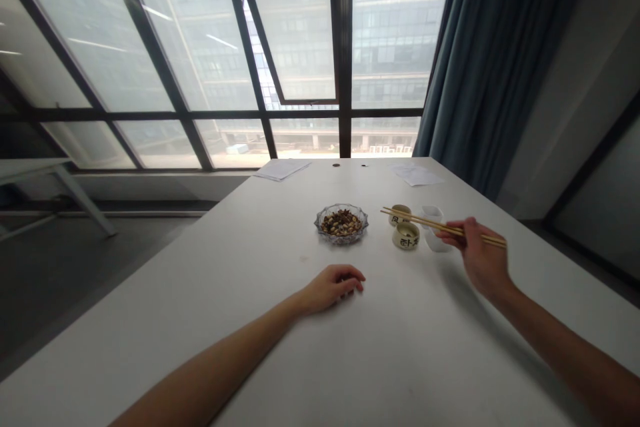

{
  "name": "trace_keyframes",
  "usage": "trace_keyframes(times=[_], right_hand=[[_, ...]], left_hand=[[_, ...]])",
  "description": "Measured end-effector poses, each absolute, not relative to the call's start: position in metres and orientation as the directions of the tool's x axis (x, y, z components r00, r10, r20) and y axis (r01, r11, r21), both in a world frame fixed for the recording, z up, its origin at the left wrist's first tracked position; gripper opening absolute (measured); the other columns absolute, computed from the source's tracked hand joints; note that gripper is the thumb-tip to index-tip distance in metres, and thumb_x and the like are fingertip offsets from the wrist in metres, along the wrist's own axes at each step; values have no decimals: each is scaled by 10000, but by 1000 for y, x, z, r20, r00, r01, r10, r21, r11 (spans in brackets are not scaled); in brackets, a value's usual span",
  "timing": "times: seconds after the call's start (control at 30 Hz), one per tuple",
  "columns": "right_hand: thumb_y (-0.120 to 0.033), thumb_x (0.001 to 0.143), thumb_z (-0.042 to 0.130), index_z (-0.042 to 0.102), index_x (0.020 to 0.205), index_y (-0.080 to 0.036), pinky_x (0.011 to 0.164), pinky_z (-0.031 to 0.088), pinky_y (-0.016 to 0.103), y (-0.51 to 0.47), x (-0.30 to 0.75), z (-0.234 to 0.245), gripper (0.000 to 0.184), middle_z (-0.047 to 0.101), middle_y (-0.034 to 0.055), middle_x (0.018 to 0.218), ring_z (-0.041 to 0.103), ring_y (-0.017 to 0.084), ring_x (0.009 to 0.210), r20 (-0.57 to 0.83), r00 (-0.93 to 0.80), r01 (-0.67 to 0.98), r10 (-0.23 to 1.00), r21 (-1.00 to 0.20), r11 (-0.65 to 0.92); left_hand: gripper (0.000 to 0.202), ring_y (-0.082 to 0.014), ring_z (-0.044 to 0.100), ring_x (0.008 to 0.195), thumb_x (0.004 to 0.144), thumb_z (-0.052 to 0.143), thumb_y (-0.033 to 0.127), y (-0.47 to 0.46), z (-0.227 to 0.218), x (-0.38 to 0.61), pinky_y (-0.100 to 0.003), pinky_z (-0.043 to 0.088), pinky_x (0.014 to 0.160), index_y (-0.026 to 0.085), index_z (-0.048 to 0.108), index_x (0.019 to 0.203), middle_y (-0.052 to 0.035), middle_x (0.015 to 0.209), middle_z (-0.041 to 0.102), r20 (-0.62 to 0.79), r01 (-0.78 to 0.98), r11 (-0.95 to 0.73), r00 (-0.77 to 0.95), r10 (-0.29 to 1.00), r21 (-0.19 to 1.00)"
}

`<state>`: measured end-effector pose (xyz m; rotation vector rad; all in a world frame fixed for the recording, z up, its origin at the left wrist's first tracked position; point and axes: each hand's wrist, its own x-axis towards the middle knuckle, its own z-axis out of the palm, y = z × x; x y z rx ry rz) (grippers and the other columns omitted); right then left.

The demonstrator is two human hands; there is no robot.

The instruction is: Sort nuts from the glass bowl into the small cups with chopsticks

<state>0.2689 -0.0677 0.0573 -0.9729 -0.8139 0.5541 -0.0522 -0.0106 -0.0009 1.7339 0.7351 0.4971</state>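
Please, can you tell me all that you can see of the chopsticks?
The chopsticks are a pair of long, thin, straight sticks of pale bamboo-like wood. The right hand holds them toward their rear ends; they point left, slightly apart, above the white table. Their tips lie beside a small ceramic cup; contact cannot be told.

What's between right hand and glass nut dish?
Head view: a white cup and two lettered ceramic cups, with chopsticks crossing in front.
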Motion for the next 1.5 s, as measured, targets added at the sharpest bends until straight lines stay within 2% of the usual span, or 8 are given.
trace_keyframes(times=[0.2, 0.37, 0.53, 0.9, 1.17, 1.5], right_hand=[[-695, 731, 764, 761, 787, -143, 580, 609, 274, -22, 217, 67, 555, 729, 75, 663, 732, 199, 593, 423, 447, 12, 788, -884, 468], [-701, 770, 724, 749, 789, -156, 596, 600, 259, 10, 195, 43, 546, 738, 62, 710, 736, 185, 622, 461, 358, 109, 812, -884, 454], [-691, 837, 664, 734, 819, -162, 620, 604, 268, 25, 189, 20, 534, 749, 63, 727, 748, 192, 657, 462, 315, 200, 829, -886, 417], [-656, 941, 546, 721, 837, -168, 597, 601, 339, 28, 183, 16, 528, 757, 90, 754, 738, 232, 654, 504, 203, 393, 839, -827, 402], [-650, 951, 533, 706, 768, -192, 635, 599, 354, 27, 182, 14, 523, 758, 95, 753, 748, 244, 677, 531, 215, 422, 819, -807, 413], [-549, 963, 599, 750, 872, -164, 646, 634, 350, -15, 200, 54, 424, 763, 87, 805, 757, 227, 693, 630, 253, 340, 734, -768, 543]], left_hand=[[422, -120, 515, 700, 890, 640, 486, -12, 1, -52, -253, 389, 625, 113, 701, 1077, -103, 947, 743, -37, 210, -171, 726, 687, 963], [412, -113, 494, 673, 883, 642, 471, -13, 1, -51, -242, 377, 594, 119, 697, 1092, -93, 933, 745, -54, 210, -148, 730, 682, 966], [399, -111, 492, 668, 885, 630, 449, -14, 1, -51, -238, 382, 598, 119, 701, 1098, -90, 926, 746, -57, 213, -152, 736, 674, 965], [411, -99, 480, 652, 887, 629, 462, -14, 2, -51, -236, 371, 599, 122, 705, 1104, -86, 941, 747, -47, 215, -170, 740, 671, 962], [409, -97, 476, 648, 888, 628, 454, -14, 2, -51, -229, 374, 592, 111, 703, 1098, -88, 925, 745, -46, 216, -169, 736, 676, 962], [408, -101, 479, 657, 887, 633, 462, -15, 4, -52, -241, 380, 609, 113, 697, 1089, -86, 926, 740, -53, 211, -155, 738, 673, 965]])
